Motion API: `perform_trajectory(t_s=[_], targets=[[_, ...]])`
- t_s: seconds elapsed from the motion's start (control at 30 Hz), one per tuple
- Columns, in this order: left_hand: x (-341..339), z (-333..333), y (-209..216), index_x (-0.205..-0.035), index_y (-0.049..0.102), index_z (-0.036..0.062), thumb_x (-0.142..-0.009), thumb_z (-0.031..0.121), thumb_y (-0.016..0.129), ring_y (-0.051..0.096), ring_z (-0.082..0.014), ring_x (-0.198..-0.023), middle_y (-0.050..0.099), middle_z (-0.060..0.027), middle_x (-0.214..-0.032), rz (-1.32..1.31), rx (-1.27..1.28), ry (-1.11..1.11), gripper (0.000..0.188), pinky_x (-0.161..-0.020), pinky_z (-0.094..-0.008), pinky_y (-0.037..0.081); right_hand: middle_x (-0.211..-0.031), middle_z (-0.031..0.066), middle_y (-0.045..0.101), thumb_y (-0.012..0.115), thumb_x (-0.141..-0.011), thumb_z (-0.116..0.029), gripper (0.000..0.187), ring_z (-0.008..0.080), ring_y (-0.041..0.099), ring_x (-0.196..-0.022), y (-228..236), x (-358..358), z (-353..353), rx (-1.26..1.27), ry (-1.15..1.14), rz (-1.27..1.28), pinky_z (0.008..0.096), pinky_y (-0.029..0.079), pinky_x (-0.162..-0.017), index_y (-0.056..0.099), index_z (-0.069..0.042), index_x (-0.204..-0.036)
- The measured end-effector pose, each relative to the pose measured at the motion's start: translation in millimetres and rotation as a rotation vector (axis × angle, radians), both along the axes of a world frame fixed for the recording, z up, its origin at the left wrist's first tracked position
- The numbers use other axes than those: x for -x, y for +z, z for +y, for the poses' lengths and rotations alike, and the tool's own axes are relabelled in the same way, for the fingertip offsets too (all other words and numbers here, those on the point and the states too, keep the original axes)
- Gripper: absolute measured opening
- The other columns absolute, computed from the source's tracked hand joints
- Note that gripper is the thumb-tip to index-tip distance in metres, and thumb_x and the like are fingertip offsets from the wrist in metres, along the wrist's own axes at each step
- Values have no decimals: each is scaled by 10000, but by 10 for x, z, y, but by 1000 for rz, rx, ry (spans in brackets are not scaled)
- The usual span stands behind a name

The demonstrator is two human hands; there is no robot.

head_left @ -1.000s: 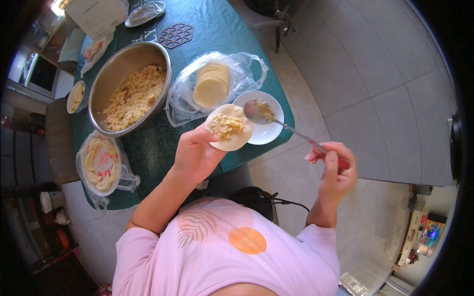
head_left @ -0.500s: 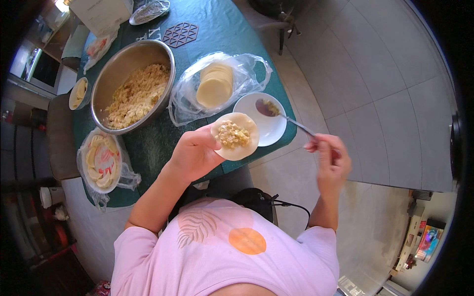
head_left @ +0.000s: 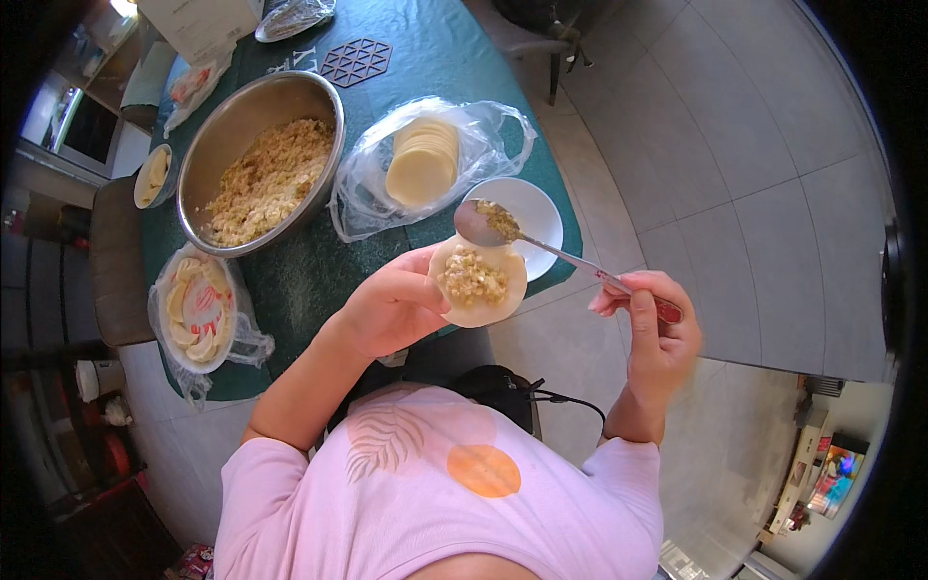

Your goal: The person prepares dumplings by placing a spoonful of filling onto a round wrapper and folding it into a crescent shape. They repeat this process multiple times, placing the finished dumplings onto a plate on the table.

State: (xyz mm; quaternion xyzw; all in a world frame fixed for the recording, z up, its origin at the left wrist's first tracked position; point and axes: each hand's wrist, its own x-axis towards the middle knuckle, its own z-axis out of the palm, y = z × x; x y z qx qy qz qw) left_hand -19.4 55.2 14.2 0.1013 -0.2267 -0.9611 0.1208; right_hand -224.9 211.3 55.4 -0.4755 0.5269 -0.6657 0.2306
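Note:
My left hand [head_left: 394, 300] holds a round dumpling wrapper [head_left: 486, 313] by its left edge, over the table's near edge. A mound of chopped filling [head_left: 474, 277] lies on the wrapper. My right hand [head_left: 661, 338] grips a metal spoon [head_left: 570, 257] by the end of its handle. The spoon's bowl, with some filling on it, hangs over the wrapper's far edge; whether they touch I cannot tell. Behind them sits a white dish [head_left: 543, 215], partly hidden. A stack of wrappers [head_left: 422, 176] rests on a clear plastic bag [head_left: 362, 187] beyond my left hand.
A large steel basin [head_left: 199, 126] of filling [head_left: 273, 179] stands at the left on the green tablecloth [head_left: 319, 300]. Nearer is a plate [head_left: 233, 333] of folded dumplings [head_left: 201, 348] with plastic around it. A small bowl [head_left: 170, 177], a dark trivet [head_left: 356, 63] and a white box [head_left: 198, 24] lie farther off.
The spoon has moved left from above the white dish to over the wrapper's far edge. The wrapper, in my left hand, has shifted slightly right and nearer.

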Motion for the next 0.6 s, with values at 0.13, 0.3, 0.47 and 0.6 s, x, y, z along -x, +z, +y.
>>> perform_trajectory(t_s=[0.13,0.3,0.47,0.6], targets=[[-91,-14,13,-1304,399,-31,-695,6,551,513,-218,-1170,525,-132,-1246,-1,-49,64,628,-1021,-365,379,-900,155,617,470,-946,-30,149,206,632,-726,-6,52,-20,24,-91,38,293,513,-666,569,32,-1038],[-386,-62,16,-1315,378,-42,-696,26,543,507,-245,-1179,508,-155,-1270,14,-121,224,644,-1023,-367,377,-948,164,627,469,-937,5,161,204,631,-762,6,-52,-276,113,8,151,281,511,-678,592,23,-1039],[-802,38,130,-1321,359,-63,-697,60,531,491,-266,-1198,481,-177,-1300,-30,-91,391,658,-1036,-383,366,-1050,159,607,578,-770,129,327,295,619,-901,105,-533,-1063,251,267,747,336,506,-770,611,-13,-1063],[-1270,96,190,-1332,338,-80,-690,65,509,461,-287,-1232,460,-199,-1322,-63,-40,561,681,-1070,-403,324,-1014,116,608,623,-717,38,312,293,584,-983,-66,-987,-1737,361,463,966,381,487,-836,614,-17,-1024]])
